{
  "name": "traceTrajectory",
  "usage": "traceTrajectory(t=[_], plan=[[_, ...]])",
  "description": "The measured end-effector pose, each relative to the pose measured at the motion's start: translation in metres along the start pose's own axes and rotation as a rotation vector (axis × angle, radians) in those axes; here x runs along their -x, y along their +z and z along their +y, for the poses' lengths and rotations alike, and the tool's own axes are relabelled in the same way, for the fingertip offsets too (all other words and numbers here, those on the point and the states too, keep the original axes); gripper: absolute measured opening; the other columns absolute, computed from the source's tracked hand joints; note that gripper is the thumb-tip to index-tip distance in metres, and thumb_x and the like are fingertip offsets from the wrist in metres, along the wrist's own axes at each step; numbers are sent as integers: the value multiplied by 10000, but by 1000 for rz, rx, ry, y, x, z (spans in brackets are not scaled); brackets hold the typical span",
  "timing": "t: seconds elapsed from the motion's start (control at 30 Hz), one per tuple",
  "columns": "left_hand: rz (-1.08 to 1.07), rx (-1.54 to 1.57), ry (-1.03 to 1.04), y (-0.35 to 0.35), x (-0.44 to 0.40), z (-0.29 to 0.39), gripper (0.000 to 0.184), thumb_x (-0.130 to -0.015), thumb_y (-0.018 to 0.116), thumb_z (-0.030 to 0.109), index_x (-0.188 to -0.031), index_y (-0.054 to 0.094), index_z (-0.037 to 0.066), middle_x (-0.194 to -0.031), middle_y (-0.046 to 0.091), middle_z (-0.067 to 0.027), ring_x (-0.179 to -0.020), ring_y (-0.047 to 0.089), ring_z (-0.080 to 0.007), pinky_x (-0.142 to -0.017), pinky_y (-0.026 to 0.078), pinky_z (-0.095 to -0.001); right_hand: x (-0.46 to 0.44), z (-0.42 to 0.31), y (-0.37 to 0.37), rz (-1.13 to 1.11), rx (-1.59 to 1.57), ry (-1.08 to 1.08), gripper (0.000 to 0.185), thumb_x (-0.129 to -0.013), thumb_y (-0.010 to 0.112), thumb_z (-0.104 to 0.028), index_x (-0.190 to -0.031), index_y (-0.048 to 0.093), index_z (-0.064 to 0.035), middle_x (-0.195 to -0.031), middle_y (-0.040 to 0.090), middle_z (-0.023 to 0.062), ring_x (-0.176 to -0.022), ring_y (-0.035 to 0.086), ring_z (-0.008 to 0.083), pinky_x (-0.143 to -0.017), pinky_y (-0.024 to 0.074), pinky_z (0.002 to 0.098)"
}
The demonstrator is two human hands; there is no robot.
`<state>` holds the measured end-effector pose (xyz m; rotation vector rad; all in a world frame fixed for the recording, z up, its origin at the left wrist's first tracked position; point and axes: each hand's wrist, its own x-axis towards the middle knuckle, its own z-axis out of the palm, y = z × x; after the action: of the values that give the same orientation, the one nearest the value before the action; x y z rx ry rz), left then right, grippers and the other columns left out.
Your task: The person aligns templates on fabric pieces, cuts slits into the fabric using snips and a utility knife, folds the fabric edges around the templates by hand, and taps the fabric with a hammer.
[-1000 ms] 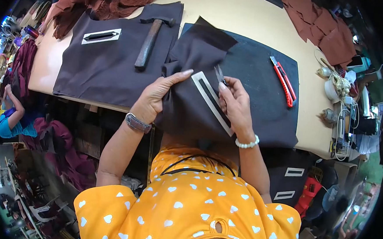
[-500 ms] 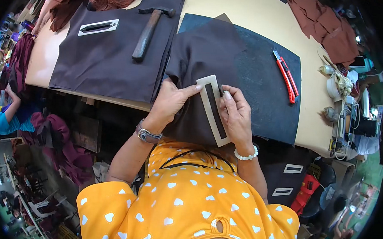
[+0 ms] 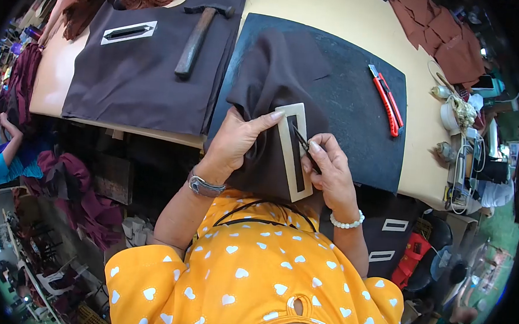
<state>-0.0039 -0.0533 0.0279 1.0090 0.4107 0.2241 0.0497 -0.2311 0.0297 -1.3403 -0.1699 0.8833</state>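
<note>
My left hand (image 3: 234, 138) is closed on a dark brown cloth piece (image 3: 271, 67), its thumb pressing the upper corner of a cream rectangular frame (image 3: 285, 144) on the fabric. The frame surrounds a long dark slot. In my right hand (image 3: 328, 169) is a small pair of dark thread snips (image 3: 301, 139), gripped between thumb and fingers, with the pointed tips over the slot's upper part. Part of the snips is hidden in the fingers. The cloth hangs over the table's front edge and lies partly on a dark cutting mat (image 3: 362, 132).
A hammer (image 3: 196, 42) lies on a stack of brown cloth (image 3: 151, 84) bearing another cream frame (image 3: 129, 32). On the mat is a red utility knife (image 3: 386, 104). Rust-coloured fabric (image 3: 439, 36) and cords (image 3: 464, 168) sit at right. Another person's arm (image 3: 12, 147) shows far left.
My right hand has moved slightly down and right, off the frame's edge, and the snips' tips now show over the slot. My left hand still pinches the cloth and frame.
</note>
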Motion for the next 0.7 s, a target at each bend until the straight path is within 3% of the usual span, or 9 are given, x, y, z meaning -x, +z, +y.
traceTrajectory(t=[0.47,0.57,0.7], plan=[[89,-118,-19,4,6,0,385,-752,739,117,-1032,555,-72,-969,638,-116,-820,631,-141,-755,511,-261,-3,-4,-2,-22,-61,55,134,-927,513,-197,-945,435,-90,-642,483,-14,-441,289,-2,-375,184,154],[-8,-80,-10,1,5,-3,386,-793,691,90,-1084,497,-73,-978,613,-106,-822,600,-125,-702,512,-250,-3,-3,-2,-19,-63,57,133,-925,518,-192,-936,436,-89,-638,478,-21,-453,303,-2,-383,193,150],[1,-93,34,4,7,-3,320,-802,682,92,-1030,531,-74,-938,624,-100,-799,598,-120,-684,507,-245,-2,0,1,3,-25,16,131,-927,513,-191,-924,436,-85,-636,473,-27,-478,324,-3,-409,220,148]])
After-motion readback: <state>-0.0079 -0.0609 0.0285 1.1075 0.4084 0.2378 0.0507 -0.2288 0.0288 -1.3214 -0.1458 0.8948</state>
